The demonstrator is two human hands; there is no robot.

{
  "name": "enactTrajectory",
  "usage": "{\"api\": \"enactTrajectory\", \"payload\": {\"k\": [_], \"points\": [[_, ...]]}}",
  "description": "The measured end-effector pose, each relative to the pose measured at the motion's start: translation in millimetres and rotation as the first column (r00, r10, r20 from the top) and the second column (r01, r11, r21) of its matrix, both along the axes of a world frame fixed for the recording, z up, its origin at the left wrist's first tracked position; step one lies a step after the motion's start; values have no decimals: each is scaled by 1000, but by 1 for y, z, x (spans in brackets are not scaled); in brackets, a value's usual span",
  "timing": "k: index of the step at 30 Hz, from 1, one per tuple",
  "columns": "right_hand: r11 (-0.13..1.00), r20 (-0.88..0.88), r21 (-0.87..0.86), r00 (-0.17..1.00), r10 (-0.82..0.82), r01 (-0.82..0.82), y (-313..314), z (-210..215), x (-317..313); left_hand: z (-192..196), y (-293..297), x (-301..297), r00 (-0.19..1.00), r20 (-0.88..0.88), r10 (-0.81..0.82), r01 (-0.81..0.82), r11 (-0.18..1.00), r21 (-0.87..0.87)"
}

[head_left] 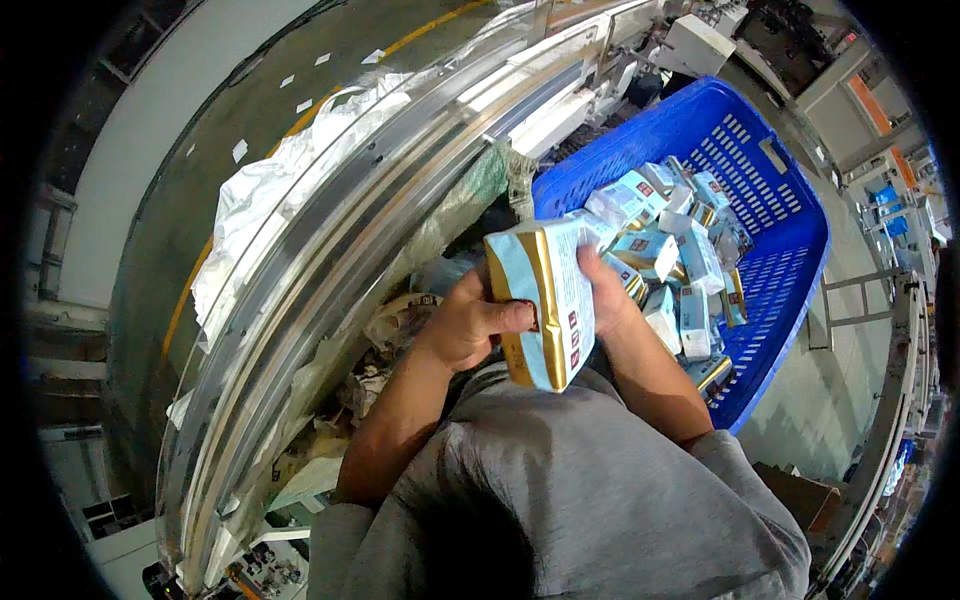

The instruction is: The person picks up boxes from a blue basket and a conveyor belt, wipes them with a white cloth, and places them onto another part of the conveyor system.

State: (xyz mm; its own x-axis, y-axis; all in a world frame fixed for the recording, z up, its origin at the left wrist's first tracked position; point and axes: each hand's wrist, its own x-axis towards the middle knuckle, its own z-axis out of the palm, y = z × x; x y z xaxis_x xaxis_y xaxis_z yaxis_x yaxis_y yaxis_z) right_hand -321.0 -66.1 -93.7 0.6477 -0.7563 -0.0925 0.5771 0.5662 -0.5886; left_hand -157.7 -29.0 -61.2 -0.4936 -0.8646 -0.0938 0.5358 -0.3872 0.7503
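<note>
Between my two hands is a soft tissue pack [573,290] in white, light blue and gold wrapping, tilted in front of my chest. My left hand [465,325] is closed on its left side, with the thumb pressed to the blue and gold face. On the opposite side my right hand [608,290] grips the white face near the edge; most of its fingers are hidden behind the pack. Just beyond my right hand stands a blue plastic basket [640,135], holding a jumbled heap of similar tissue packs [700,258].
A curved conveyor with metal rails [330,200] runs along my left. White sheeting [265,205] lies beyond it, and a greenish woven sack [478,188] hangs on its near side. Crumpled wrapping [400,318] lies below. At right are a metal frame [862,287] and a cardboard box [795,492].
</note>
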Motion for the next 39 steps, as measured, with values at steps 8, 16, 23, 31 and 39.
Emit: {"api": "enactTrajectory", "payload": {"k": [8,16,23,31,39], "points": [[232,-232,-971,1,-973,-62,-2,37,14,27,-28,10,250,759,602,-40,789,-613],[414,-395,-899,675,-624,-144,-32,24,6,53,5,10,477,458,750,352,315,-881],[582,-394,-756,502,-770,299,-14,24,41,35,13,59,494,823,282,-126,959,-253],[28,-460,-717,442,-770,-697,-31,-46,80,56,60,235,399,591,701,-823,558,-106],[386,-840,-398,161,-519,-832,1,3,35,23,85,287,442,897,-3,-625,716,310]]}}
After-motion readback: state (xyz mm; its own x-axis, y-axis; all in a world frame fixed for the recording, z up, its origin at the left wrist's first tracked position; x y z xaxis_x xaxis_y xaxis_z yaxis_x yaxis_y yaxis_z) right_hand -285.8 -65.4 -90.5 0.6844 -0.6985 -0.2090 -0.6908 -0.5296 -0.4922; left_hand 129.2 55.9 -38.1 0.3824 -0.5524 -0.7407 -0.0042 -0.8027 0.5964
